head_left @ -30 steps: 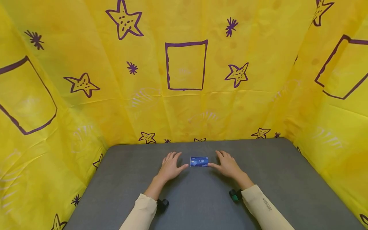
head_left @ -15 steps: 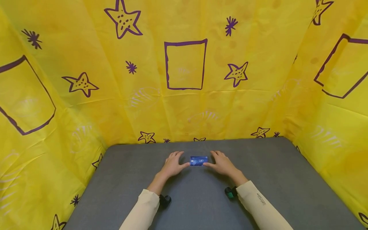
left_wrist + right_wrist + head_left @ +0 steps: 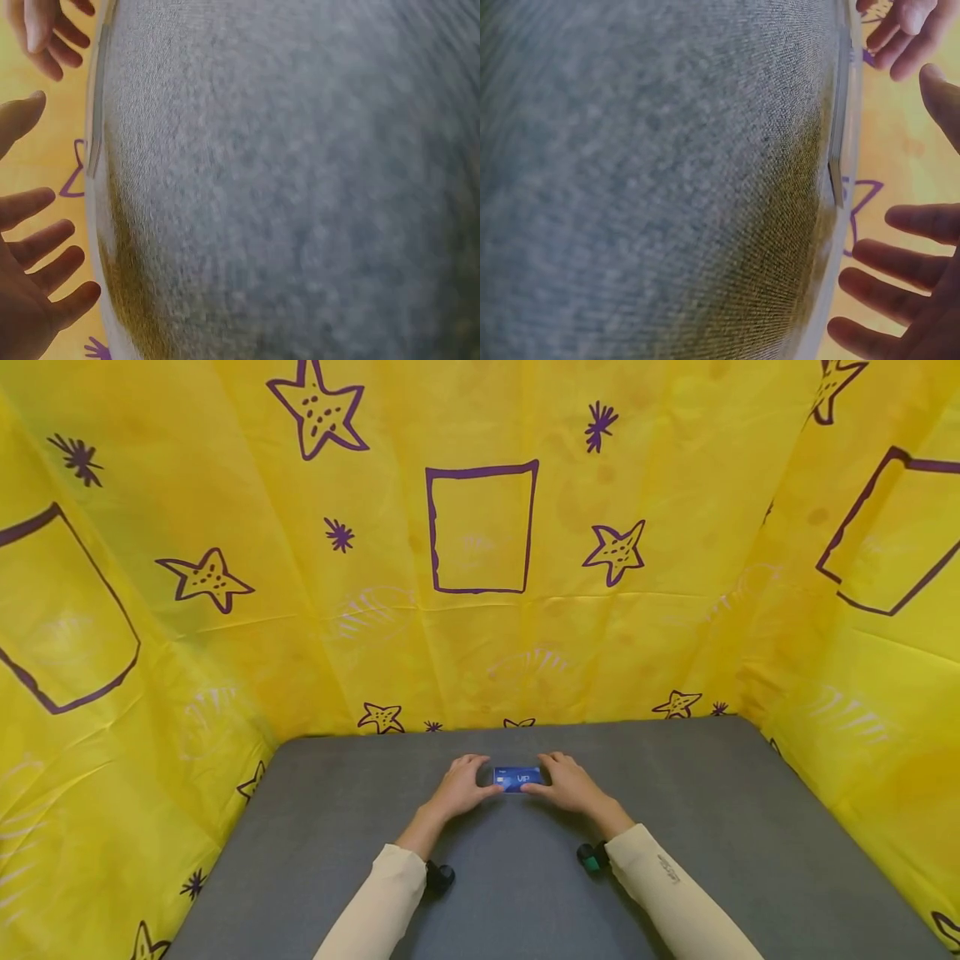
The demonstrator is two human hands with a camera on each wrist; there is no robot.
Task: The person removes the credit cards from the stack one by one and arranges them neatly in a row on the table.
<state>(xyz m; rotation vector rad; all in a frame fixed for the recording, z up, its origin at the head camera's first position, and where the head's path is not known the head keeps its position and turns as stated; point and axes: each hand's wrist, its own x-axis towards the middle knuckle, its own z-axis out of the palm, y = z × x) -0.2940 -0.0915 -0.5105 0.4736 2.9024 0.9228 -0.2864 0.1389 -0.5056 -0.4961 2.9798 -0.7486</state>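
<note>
A blue card (image 3: pixel 516 779) printed "VIP" lies on the grey table, between the two hands. From the left, my left hand (image 3: pixel 461 785) comes near it, thumb tip beside the card's lower left corner in the head view. On the other side, my right hand (image 3: pixel 573 785) has its thumb in front of the card's lower right part. Both wrist views show spread fingers with nothing between them. There the card appears edge-on as a thin strip: the left wrist view has the card (image 3: pixel 97 101) near its left side, the right wrist view has the card (image 3: pixel 841 124) near its right side.
Grey fabric covers the tabletop (image 3: pixel 517 893). A yellow curtain (image 3: pixel 480 652) with purple stars and outlines hangs behind it and at both sides. Dark straps with small devices sit on the left wrist (image 3: pixel 440 878) and right wrist (image 3: pixel 591 858).
Both hands have moved inward, toward each other and the card, narrowing the gap at its ends. The card stays in place on the table; the head view has shifted slightly.
</note>
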